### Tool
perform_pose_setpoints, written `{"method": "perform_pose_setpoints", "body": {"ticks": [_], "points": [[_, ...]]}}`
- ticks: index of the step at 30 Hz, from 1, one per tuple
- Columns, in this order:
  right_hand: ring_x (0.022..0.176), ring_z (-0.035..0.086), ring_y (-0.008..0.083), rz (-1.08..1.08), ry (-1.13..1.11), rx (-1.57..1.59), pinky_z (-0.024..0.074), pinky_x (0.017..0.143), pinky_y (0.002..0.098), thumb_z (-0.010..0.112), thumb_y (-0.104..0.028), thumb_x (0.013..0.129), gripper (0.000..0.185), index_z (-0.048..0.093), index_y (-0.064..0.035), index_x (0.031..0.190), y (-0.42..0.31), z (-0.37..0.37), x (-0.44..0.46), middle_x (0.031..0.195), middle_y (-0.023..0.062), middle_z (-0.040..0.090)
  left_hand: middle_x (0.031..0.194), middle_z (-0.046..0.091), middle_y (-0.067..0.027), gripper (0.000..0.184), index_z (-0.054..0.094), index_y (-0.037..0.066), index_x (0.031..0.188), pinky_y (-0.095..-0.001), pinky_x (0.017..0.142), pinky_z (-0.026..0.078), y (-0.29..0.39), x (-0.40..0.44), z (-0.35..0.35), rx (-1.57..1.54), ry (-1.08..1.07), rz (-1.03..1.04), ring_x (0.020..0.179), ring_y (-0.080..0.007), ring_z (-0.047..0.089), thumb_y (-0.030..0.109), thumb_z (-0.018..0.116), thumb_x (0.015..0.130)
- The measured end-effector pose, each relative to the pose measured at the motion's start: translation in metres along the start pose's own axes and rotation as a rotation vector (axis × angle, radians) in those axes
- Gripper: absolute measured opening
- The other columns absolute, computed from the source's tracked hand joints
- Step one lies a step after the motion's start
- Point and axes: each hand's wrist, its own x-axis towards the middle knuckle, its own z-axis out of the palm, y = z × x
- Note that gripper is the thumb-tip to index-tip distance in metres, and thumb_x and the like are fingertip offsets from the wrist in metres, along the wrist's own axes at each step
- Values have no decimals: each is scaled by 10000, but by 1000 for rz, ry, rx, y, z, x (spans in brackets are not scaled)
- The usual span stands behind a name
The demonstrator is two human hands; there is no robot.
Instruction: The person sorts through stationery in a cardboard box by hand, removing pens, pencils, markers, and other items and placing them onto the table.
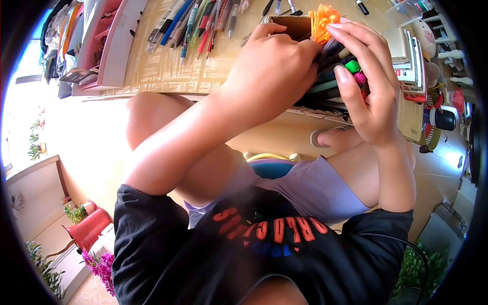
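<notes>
The left hand [277,66] is bent with its fingers curled down at the open top of a brown cardboard box [292,21]; its fingertips are partly hidden, so whether it grips something cannot be told. The right hand [371,84] is half open on the other side, fingers arched, thumb held apart from them, the foremost fingertips at the edge of an orange, knobbly, many-stranded ornament [323,25].

The ornament stands up between the two hands, just beyond the left fingertips. Below it, a packed bundle of dark-barrelled pens [330,53] lies in the box between the hands, with a bright green marker end [352,66] and a magenta marker end [360,77] near the right thumb.

Red block letters, among them "ORLD", run across the black T-shirt [213,264], folded and only partly legible, over smaller blue characters between red stars; print on the pens is too small to read.

The ornament is glossy and vivid, while the box has a ragged near edge. More slim, mixed-colour pens [190,25] lie roughly side by side on the pale, patterned tabletop [147,66].
</notes>
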Motion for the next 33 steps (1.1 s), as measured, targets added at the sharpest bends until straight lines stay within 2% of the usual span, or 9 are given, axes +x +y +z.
{"method": "perform_pose_setpoints", "body": {"ticks": [9,11,12,14,17,20,22,30,33], "points": [[1327,608,359,12,-5,2,455,1152,456,594,-127,1000,393,687,49,1339,-3,-2,0,1373,195,661,823,737,-133,154,779,70,1015,-401,862,569,-13,11,-14,18,112,-49,814,-331,721,204,759,941],[1324,612,357,16,-2,11,458,1147,454,598,-123,1002,385,694,52,1331,-3,-1,-2,1364,193,665,885,783,-114,234,794,57,1057,-361,765,565,-32,18,-39,-19,198,-306,819,-234,751,265,771,950],[1321,614,356,14,4,19,460,1145,453,600,-121,1002,381,697,53,1327,-3,0,-3,1360,193,667,869,747,-111,149,735,-28,1049,-293,727,535,-46,29,-57,-263,152,-526,776,-142,677,110,706,1000],[1288,624,352,9,31,37,477,1115,445,625,-93,977,367,708,46,1307,-4,2,-2,1324,186,674,801,719,-89,132,729,-35,1014,-311,667,521,-94,25,-66,-125,210,-531,690,-145,635,81,734,952],[1255,633,349,11,55,48,494,1086,436,648,-65,951,358,717,36,1288,-5,3,-2,1292,177,679,807,754,-95,232,795,46,1041,-359,728,554,-165,10,-53,86,1,-478,744,-221,712,254,764,942],[1317,620,352,33,28,32,465,1139,448,600,-112,1003,370,704,44,1323,-4,3,-3,1356,187,673,753,708,-102,271,783,33,1027,-375,709,544,-147,21,-28,148,-144,-571,706,-223,683,279,763,916],[1321,618,351,39,24,37,464,1139,447,598,-111,1003,380,695,40,1338,-5,3,-3,1361,186,673,836,740,-154,281,756,40,1003,-443,777,553,-125,27,-18,186,-238,-614,825,-311,729,303,765,906],[1337,606,348,25,36,73,442,1156,448,593,-133,1015,385,678,6,1364,-10,-2,-1,1386,184,667,1028,741,-272,515,544,-52,1228,-537,901,536,-126,15,-8,469,-244,-531,1033,-449,708,293,742,899],[1334,605,360,-19,29,50,452,1147,457,594,-153,1026,375,687,-10,1360,-3,0,-6,1366,177,674,1031,738,-271,439,608,-46,1145,-534,900,538,-119,18,-10,439,-251,-647,1026,-440,710,300,727,904]]}}
